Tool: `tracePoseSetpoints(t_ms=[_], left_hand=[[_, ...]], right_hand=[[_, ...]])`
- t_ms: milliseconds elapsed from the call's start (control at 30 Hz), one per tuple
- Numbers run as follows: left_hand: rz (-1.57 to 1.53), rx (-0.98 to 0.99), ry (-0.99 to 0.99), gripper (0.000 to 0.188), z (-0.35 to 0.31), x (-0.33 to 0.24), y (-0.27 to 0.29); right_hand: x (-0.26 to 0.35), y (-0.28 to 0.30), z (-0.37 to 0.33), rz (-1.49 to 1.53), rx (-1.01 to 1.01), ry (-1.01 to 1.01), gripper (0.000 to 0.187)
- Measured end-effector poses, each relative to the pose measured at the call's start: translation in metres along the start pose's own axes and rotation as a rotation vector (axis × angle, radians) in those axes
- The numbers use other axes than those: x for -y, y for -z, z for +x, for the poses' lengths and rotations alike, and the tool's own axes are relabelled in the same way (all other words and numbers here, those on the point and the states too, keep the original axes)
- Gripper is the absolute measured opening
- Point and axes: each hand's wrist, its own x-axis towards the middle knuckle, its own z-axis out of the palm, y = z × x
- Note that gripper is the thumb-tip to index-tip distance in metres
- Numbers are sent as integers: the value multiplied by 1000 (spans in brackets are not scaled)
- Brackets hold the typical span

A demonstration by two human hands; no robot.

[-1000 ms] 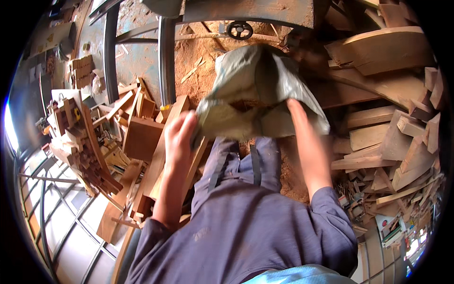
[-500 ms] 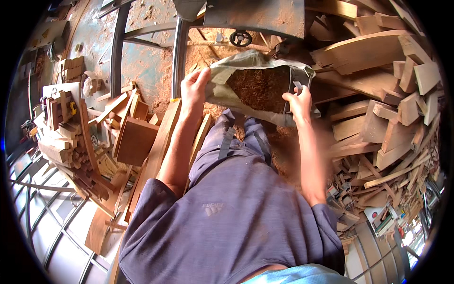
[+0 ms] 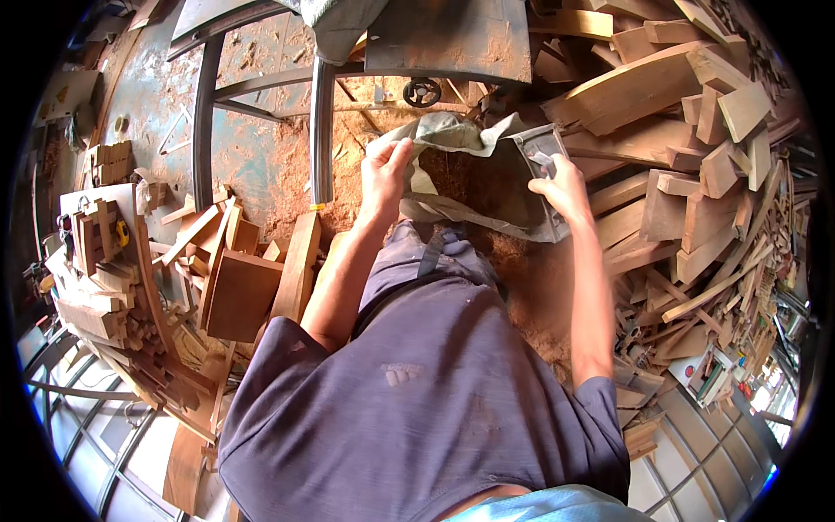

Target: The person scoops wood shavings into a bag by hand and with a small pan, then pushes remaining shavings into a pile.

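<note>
My left hand [image 3: 387, 174] is closed on the rim of a pale grey-green sack [image 3: 448, 130], pinching it at the left side of the mouth. The sack's mouth gapes toward me, and brown sawdust shows in its opening. At the mouth's right side, my right hand [image 3: 561, 187] is wrapped round the handle of a grey, flat dustpan-like scoop [image 3: 541, 143]. The scoop stands tilted against the sack's rim. Its lower end is partly hidden behind my right hand.
Heaped wood offcuts [image 3: 661, 200] rise close on the right. A metal-framed machine table [image 3: 448, 43] with a black handwheel [image 3: 422, 92] stands ahead. Sawdust covers the floor [image 3: 348, 139]. Boards [image 3: 248, 296] and stacked wood pieces [image 3: 100, 296] lie to the left.
My hands have come closer together, and the sack's mouth has narrowed. The scoop has tilted so that more of its flat face shows. The whole view has shifted slightly.
</note>
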Motion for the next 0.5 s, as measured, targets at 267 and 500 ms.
tracePoseSetpoints(t_ms=[267, 500], left_hand=[[199, -5, -142, 30, 1, -16, -2], [184, -92, -88, 32, 17, -12, 20]], right_hand=[[23, 17, -37, -197, -25, 35, 39], [-51, 64, -34, 633, 26, -287, 25]])
